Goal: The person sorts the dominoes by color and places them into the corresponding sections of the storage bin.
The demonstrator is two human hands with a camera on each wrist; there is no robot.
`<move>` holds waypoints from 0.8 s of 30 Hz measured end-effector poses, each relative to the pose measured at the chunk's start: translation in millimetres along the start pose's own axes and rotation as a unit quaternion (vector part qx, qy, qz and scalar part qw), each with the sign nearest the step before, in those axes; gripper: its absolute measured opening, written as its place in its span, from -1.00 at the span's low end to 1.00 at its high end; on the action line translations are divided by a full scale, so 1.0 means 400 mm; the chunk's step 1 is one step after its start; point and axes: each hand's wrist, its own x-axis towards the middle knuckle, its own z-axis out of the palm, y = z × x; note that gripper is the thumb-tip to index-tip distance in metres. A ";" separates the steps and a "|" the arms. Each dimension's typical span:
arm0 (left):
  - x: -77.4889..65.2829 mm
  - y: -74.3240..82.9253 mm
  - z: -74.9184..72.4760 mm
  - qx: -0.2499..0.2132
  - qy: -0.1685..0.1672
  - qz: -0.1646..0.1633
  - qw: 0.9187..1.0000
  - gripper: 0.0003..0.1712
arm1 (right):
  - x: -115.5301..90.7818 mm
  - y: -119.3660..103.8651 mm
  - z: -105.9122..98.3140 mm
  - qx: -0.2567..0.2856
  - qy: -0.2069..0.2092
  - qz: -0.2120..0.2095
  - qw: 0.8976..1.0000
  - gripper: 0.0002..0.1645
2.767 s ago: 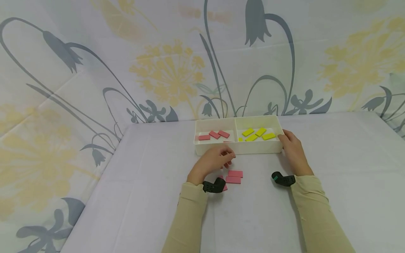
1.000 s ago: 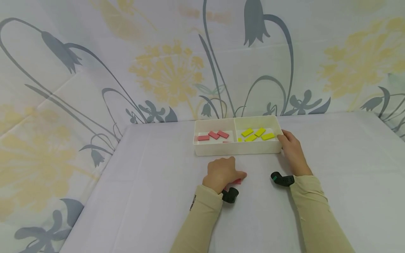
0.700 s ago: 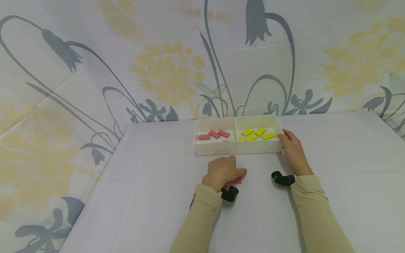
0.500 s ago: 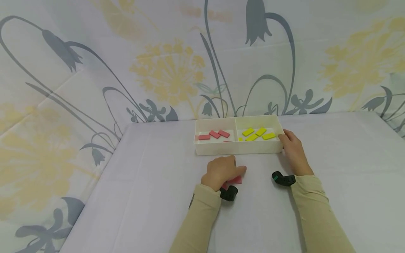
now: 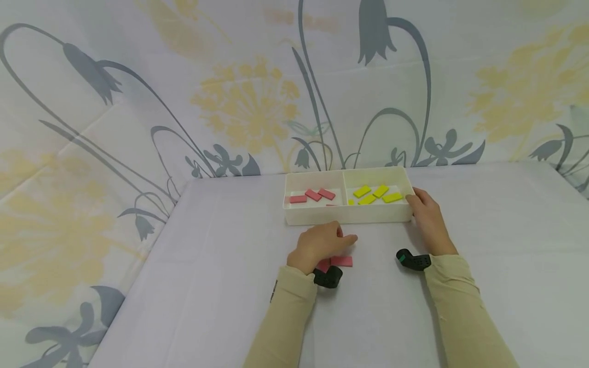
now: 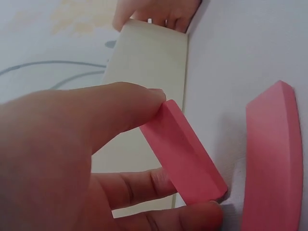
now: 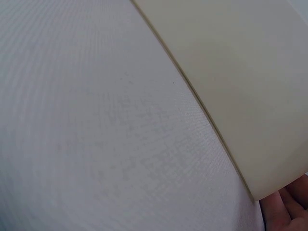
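My left hand (image 5: 317,244) is just in front of a white two-part box (image 5: 349,215). In the left wrist view it pinches a pink rectangular block (image 6: 185,154) between thumb and fingers, tilted. Another pink block (image 6: 273,154) lies beside it on the cloth. Below the hand in the head view, pink blocks (image 5: 341,261) lie on the table, partly hidden by the hand and wrist camera. My right hand (image 5: 430,222) grips the right end of the box, thumb at the rim; its fingers (image 7: 281,209) show by the box's corner in the right wrist view.
Several pink blocks (image 5: 313,195) lie in the box's left compartment, several yellow blocks (image 5: 366,200) in the right one, with a divider (image 5: 344,188) between. A white cloth covers the table (image 5: 221,286). Behind the box rises a flower-patterned curtain (image 5: 257,102).
My left hand went from near the box down to the pink blocks on the table, took hold of one, and has now risen slightly toward the box. The right hand stays on the box.
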 end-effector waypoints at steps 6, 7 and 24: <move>0.000 -0.003 -0.011 -0.015 0.006 0.003 1.000 -0.55 | 0.002 -0.003 0.000 0.000 0.003 0.007 1.000 -0.27; 0.000 -0.004 -0.013 -0.017 0.007 0.004 1.000 -0.55 | 0.002 -0.004 0.000 0.001 0.002 0.009 1.000 -0.27; -0.005 -0.011 -0.036 -0.128 0.030 0.055 0.990 -0.56 | 0.001 -0.002 0.001 -0.003 0.000 0.003 1.000 -0.27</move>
